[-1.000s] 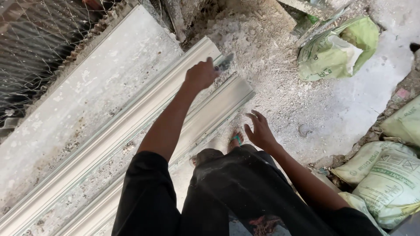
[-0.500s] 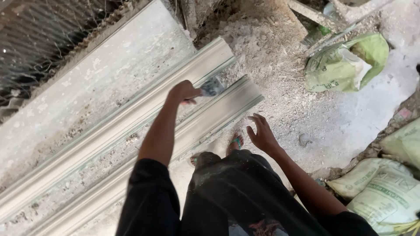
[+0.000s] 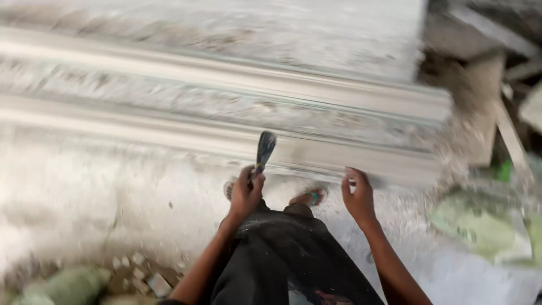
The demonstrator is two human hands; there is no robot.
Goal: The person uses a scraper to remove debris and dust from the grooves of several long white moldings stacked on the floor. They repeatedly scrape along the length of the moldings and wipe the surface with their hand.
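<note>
Two hands low in the head view: left hand [image 3: 246, 195] clamped on a scraper [image 3: 263, 151], blade up against the near long white moulding [image 3: 169, 135]. Right hand [image 3: 359, 195] resting at that moulding's front edge, fingers seemingly together, though blurred. Green sack [image 3: 480, 226] well right.

I stand in a rough plaster-casting yard or building site. Ahead of my fingers long white moulded cornice lengths [image 3: 226, 107] lie side by side on the dusty floor [image 3: 84, 197]. To the right of my fingers sits a slumped green sack [image 3: 480, 226], with broken slabs and rubble [image 3: 480, 85] beyond it. Down to the left, small broken chunks [image 3: 147, 277] are scattered about.
</note>
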